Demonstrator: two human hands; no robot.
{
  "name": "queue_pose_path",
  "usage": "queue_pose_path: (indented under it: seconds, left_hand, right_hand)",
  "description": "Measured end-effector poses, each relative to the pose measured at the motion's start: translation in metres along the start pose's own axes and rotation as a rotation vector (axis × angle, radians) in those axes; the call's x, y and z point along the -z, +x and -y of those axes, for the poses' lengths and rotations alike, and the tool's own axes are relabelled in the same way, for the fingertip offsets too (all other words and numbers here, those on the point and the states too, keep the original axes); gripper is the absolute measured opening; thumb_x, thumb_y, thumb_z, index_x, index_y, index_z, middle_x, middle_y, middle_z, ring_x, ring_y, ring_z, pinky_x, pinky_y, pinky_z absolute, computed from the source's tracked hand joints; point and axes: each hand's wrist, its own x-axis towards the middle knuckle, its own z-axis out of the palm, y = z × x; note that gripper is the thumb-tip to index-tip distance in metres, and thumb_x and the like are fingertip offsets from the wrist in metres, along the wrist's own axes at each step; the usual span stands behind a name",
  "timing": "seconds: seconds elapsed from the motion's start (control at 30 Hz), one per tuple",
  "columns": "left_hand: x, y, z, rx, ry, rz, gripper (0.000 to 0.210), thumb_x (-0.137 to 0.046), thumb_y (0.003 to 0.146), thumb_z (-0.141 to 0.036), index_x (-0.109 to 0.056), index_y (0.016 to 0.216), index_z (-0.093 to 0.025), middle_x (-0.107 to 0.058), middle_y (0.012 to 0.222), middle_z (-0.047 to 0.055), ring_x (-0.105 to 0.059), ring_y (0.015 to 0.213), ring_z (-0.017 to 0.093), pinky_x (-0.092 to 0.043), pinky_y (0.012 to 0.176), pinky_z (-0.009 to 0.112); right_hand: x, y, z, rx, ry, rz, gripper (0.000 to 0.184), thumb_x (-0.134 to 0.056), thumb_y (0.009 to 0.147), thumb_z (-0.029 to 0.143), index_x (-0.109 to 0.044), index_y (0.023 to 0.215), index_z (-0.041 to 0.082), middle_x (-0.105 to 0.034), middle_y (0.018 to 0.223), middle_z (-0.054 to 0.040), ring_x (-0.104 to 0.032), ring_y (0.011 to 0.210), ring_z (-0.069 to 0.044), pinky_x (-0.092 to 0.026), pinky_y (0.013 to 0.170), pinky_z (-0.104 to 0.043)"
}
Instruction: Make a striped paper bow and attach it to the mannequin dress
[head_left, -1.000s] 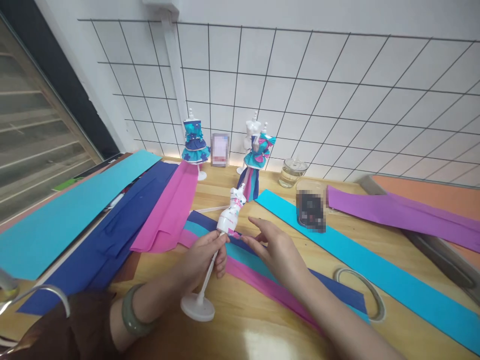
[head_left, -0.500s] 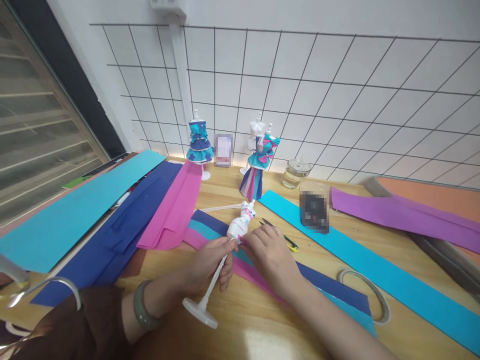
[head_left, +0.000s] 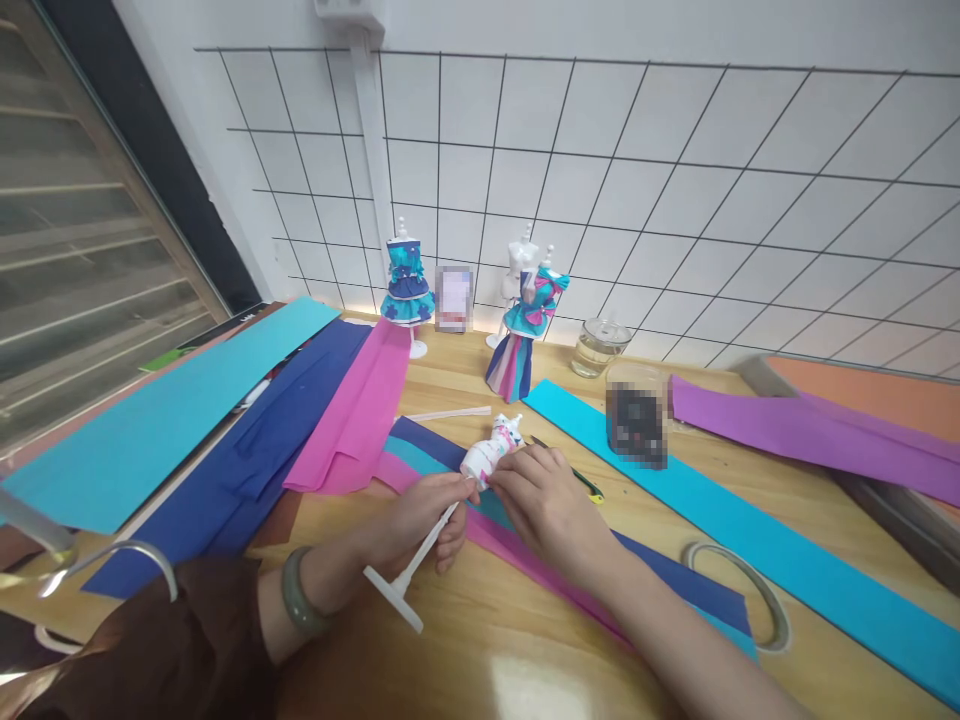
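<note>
My left hand (head_left: 425, 515) is closed round the thin stand of a miniature dress-form mannequin (head_left: 486, 458), just beneath its torso. The white torso has pink and blue markings and leans to the right, with its flat round base (head_left: 394, 599) tipped toward me. My right hand (head_left: 551, 505) has its fingers pinched together against the torso's lower right side; what lies between the fingertips is hidden. Under both hands runs a layered strip of navy, turquoise and pink crepe paper (head_left: 656, 565). Scissors (head_left: 589, 485) with yellow-green handles lie partly behind my right hand.
Dressed miniature mannequins (head_left: 407, 285) (head_left: 531, 305) stand by the tiled wall near a glass cup (head_left: 600, 347). Blue paper (head_left: 720, 505), purple paper (head_left: 795, 430) and a tape roll (head_left: 776, 610) lie at right. Turquoise (head_left: 187, 400), navy (head_left: 247, 465) and pink sheets (head_left: 356, 420) cover the left.
The mannequin has tilted further over to the right, its base now more edge-on. Both hands keep their places on it. The whole view has shifted slightly.
</note>
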Motion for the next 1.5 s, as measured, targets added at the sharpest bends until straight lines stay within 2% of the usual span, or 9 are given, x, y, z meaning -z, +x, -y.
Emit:
queue_pose_path:
  seconds: [0.17, 0.3, 0.53, 0.7, 0.83, 0.93, 1.2, 1.37, 1.5]
  left_hand:
    - [-0.002, -0.002, -0.004, 0.030, 0.060, 0.050, 0.033, -0.042, 0.079, -0.046, -0.042, 0.063, -0.017, -0.034, 0.038, -0.008, -0.033, 0.031, 0.007, -0.033, 0.034, 0.020]
    - [-0.006, -0.005, -0.008, 0.058, 0.060, 0.051, 0.034, -0.043, 0.078, -0.048, -0.042, 0.063, -0.017, -0.035, 0.039, -0.007, -0.031, 0.032, 0.006, -0.032, 0.033, 0.020]
    - [0.001, 0.003, 0.004, 0.025, 0.063, 0.008, 0.043, -0.038, 0.076, -0.060, -0.045, 0.080, -0.018, -0.039, 0.043, -0.007, -0.038, 0.034, 0.009, -0.037, 0.036, 0.022]
    - [-0.001, -0.003, 0.000, -0.037, 0.227, -0.025, 0.051, -0.031, 0.078, -0.062, -0.047, 0.065, -0.016, -0.048, 0.047, -0.001, -0.045, 0.040, 0.010, -0.039, 0.044, 0.023]
    - [-0.003, -0.004, -0.004, -0.038, 0.326, -0.043, 0.058, -0.022, 0.079, -0.064, -0.048, 0.058, -0.016, -0.046, 0.041, 0.000, -0.047, 0.040, 0.011, -0.039, 0.047, 0.023]
    - [-0.003, -0.001, 0.000, 0.010, 0.324, -0.084, 0.059, -0.024, 0.077, -0.066, -0.050, 0.059, -0.016, -0.045, 0.038, 0.000, -0.047, 0.037, 0.012, -0.037, 0.044, 0.024]
    - [0.000, 0.002, 0.006, -0.065, 0.328, -0.174, 0.054, -0.034, 0.076, -0.063, -0.053, 0.067, -0.014, -0.050, 0.046, -0.001, -0.045, 0.038, 0.010, -0.033, 0.039, 0.021]
    - [-0.001, 0.003, 0.006, -0.064, 0.233, -0.202, 0.050, -0.039, 0.074, -0.061, -0.052, 0.066, -0.014, -0.046, 0.047, -0.002, -0.044, 0.037, 0.010, -0.035, 0.036, 0.022]
    - [0.000, 0.003, 0.006, -0.070, 0.214, -0.177, 0.051, -0.037, 0.076, -0.061, -0.052, 0.066, -0.014, -0.047, 0.042, -0.002, -0.045, 0.034, 0.011, -0.035, 0.035, 0.022]
  right_hand:
    - [0.001, 0.000, -0.002, -0.006, 0.039, -0.001, 0.016, -0.047, 0.086, 0.029, -0.059, 0.087, 0.018, -0.060, 0.085, -0.0061, -0.047, 0.084, -0.019, -0.032, 0.070, -0.033]
    - [0.003, 0.001, -0.003, -0.014, 0.083, 0.004, 0.015, -0.046, 0.087, 0.026, -0.059, 0.082, 0.020, -0.060, 0.080, -0.0042, -0.049, 0.082, -0.017, -0.033, 0.069, -0.030]
    - [-0.003, 0.000, -0.002, 0.001, 0.032, 0.005, 0.016, -0.042, 0.089, 0.025, -0.054, 0.079, 0.017, -0.058, 0.080, -0.0045, -0.047, 0.076, -0.017, -0.032, 0.068, -0.032]
    - [-0.003, -0.002, 0.004, 0.096, 0.010, 0.024, 0.016, -0.038, 0.089, 0.017, -0.054, 0.085, 0.017, -0.057, 0.083, -0.0055, -0.047, 0.078, -0.018, -0.033, 0.070, -0.033]
    - [-0.001, -0.002, 0.009, 0.108, 0.095, 0.007, 0.017, -0.036, 0.088, 0.012, -0.052, 0.092, 0.016, -0.058, 0.091, -0.0075, -0.048, 0.083, -0.019, -0.035, 0.072, -0.034]
    - [-0.004, -0.003, 0.008, 0.094, 0.161, -0.037, 0.015, -0.039, 0.087, 0.011, -0.050, 0.097, 0.016, -0.058, 0.098, -0.0089, -0.049, 0.089, -0.019, -0.038, 0.076, -0.035]
    - [-0.013, -0.003, 0.009, 0.037, 0.304, -0.200, 0.013, -0.042, 0.087, 0.014, -0.050, 0.097, 0.018, -0.057, 0.094, -0.0094, -0.052, 0.092, -0.019, -0.046, 0.077, -0.036]
    - [-0.005, 0.002, 0.015, -0.032, 0.381, -0.226, 0.013, -0.041, 0.086, 0.014, -0.053, 0.088, 0.018, -0.059, 0.090, -0.0100, -0.055, 0.089, -0.019, -0.047, 0.076, -0.036]
    - [-0.001, 0.002, 0.011, -0.033, 0.456, -0.191, 0.016, -0.042, 0.087, 0.017, -0.057, 0.091, 0.020, -0.061, 0.094, -0.0091, -0.056, 0.093, -0.019, -0.047, 0.080, -0.037]
